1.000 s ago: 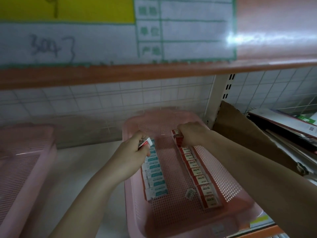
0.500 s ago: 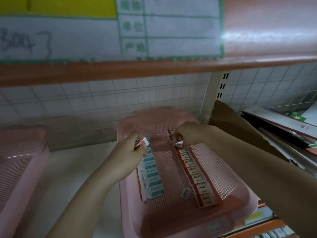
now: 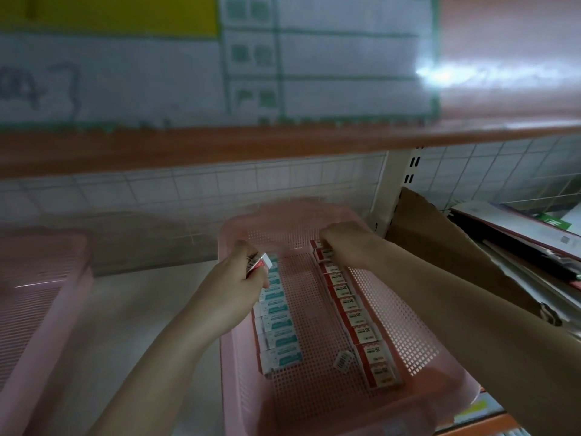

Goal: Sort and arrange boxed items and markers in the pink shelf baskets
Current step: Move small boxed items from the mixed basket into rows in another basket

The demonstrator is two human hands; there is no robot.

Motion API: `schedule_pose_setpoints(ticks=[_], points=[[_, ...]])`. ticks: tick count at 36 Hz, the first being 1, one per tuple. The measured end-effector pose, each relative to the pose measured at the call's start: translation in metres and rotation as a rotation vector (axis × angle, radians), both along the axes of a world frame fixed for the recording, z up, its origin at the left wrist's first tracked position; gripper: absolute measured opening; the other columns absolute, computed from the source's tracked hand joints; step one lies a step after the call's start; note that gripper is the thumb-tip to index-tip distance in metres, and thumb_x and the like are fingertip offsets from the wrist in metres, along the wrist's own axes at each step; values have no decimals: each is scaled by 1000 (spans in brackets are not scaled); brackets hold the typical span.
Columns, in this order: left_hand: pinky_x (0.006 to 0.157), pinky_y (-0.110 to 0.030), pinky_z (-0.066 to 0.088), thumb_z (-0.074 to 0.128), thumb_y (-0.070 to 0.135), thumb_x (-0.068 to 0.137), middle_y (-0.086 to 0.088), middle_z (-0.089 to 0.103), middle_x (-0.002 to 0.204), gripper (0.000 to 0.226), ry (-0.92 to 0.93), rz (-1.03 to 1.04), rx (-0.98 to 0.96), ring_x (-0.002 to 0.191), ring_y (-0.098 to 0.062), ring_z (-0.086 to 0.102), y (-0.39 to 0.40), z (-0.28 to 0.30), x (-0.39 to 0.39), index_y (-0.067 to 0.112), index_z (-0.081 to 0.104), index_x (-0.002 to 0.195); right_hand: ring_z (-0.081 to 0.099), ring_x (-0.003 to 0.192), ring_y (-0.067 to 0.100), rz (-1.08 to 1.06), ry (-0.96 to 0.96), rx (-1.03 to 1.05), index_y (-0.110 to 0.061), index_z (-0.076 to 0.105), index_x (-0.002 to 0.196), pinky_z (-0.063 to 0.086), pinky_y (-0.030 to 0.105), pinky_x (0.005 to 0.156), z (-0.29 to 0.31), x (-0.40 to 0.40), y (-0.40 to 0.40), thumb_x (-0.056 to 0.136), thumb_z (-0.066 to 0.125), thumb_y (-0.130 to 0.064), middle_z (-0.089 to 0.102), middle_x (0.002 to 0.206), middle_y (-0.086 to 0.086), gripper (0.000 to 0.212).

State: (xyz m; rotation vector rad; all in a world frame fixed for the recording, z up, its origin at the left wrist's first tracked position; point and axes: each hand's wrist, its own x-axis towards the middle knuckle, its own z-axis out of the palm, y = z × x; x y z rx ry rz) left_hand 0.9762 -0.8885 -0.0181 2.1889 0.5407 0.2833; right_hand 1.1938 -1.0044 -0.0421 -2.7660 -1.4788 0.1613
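A pink perforated basket [image 3: 408,335] sits on the shelf in front of me. Inside it a row of teal-and-white boxes [image 3: 278,325] runs along the left, and a row of red-and-white boxes [image 3: 355,309] along the right. One small box [image 3: 342,361] lies loose on the basket floor between them. My left hand [image 3: 234,278] holds a small red-and-white box [image 3: 259,261] above the far end of the teal row. My right hand [image 3: 349,243] has curled fingers on the boxes at the far end of the red row.
A second pink basket [image 3: 37,294] stands at the far left. Brown cardboard [image 3: 440,247] and stacked flat packages [image 3: 518,247] fill the right bay. An orange shelf edge [image 3: 283,146] with a label sheet hangs overhead. A white wire grid backs the shelf.
The view has drifted slightly; both hands stay at the far end of the basket. The right hand's fingers have shifted a little on the far red boxes.
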Motion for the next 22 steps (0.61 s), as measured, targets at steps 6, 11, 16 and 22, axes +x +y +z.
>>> schedule_pose_setpoints(ticks=[6, 11, 16, 22], points=[[58, -33, 46, 49, 20, 96, 2, 67, 86, 7, -14, 9, 7, 57, -10, 50, 4, -2, 1, 22, 47, 90, 59, 79, 7, -26, -17, 14, -22, 62, 94, 50, 22, 79, -5, 4, 4, 92, 59, -17, 63, 92, -5, 6], [56, -25, 43, 55, 22, 94, 2, 60, 75, 8, -38, 15, 24, 55, -7, 50, 5, -2, 0, 20, 53, 86, 60, 77, 7, -5, -57, 28, -24, 64, 97, 54, 27, 82, -5, 2, 4, 92, 58, -18, 63, 90, -6, 9], [62, -33, 45, 61, 23, 90, -1, 68, 83, 6, -48, -3, 2, 61, -11, 53, -1, 1, 2, 20, 61, 86, 58, 80, 12, 98, -124, 64, -19, 63, 97, 52, 27, 73, 13, -15, -2, 88, 60, -16, 61, 93, -5, 10], [66, -38, 49, 63, 26, 90, -5, 68, 84, 9, -38, 10, -23, 71, -20, 61, -7, -2, 6, 21, 60, 83, 57, 78, -7, 174, 414, 317, -17, 65, 108, 44, 4, 66, 41, -64, -10, 83, 69, -14, 64, 99, -12, 26]])
